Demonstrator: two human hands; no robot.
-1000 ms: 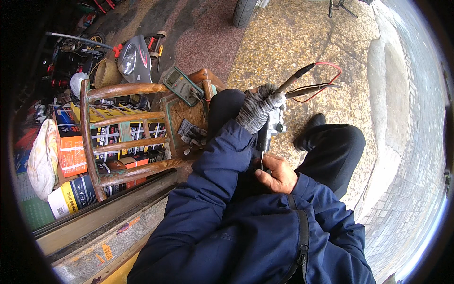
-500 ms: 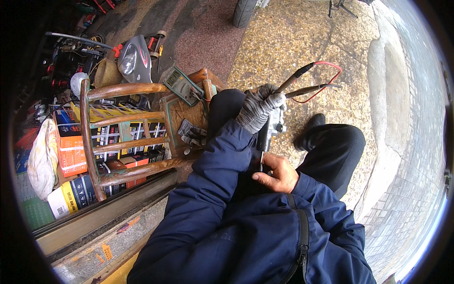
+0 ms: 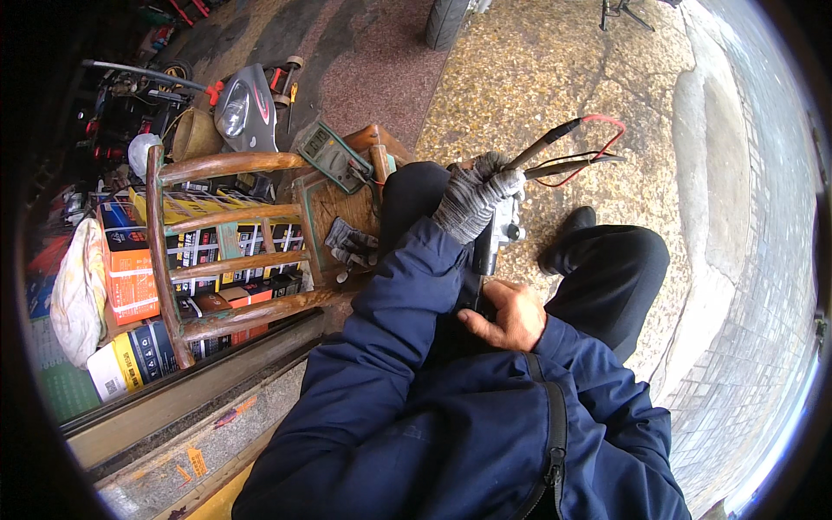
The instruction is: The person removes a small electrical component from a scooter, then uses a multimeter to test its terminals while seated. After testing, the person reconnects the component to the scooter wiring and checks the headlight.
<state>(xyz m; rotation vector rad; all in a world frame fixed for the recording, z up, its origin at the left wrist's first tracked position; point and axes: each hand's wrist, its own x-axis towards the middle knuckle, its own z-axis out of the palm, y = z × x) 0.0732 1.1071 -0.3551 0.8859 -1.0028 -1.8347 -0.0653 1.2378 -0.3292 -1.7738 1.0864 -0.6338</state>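
Observation:
My left hand (image 3: 468, 199), in a grey knitted glove, grips two long probe-like handles (image 3: 542, 143) with looped red and black wires (image 3: 617, 130), beside a silver-and-black cylindrical metal part (image 3: 498, 234). My bare right hand (image 3: 511, 316) is curled just below that part, thumb pointing left; what its fingers hold is dark and unclear. A green multimeter (image 3: 329, 156) with a lead plugged in rests on a wooden chair (image 3: 234, 162) to my left. A spare glove (image 3: 351, 243) lies on the chair seat.
Stacked boxes (image 3: 130, 286), a white rag (image 3: 78, 295), a bucket (image 3: 195, 134) and a grey fairing panel (image 3: 251, 108) crowd the left. A tyre (image 3: 442, 26) stands at the top. My bent right knee (image 3: 633, 256) sits right of my hands, above speckled pavement (image 3: 537, 78).
My right thumb and fingers have shifted slightly left below the cylinder, and the bright piece at its lower end shows less. My left hand and the surroundings are practically unmoved.

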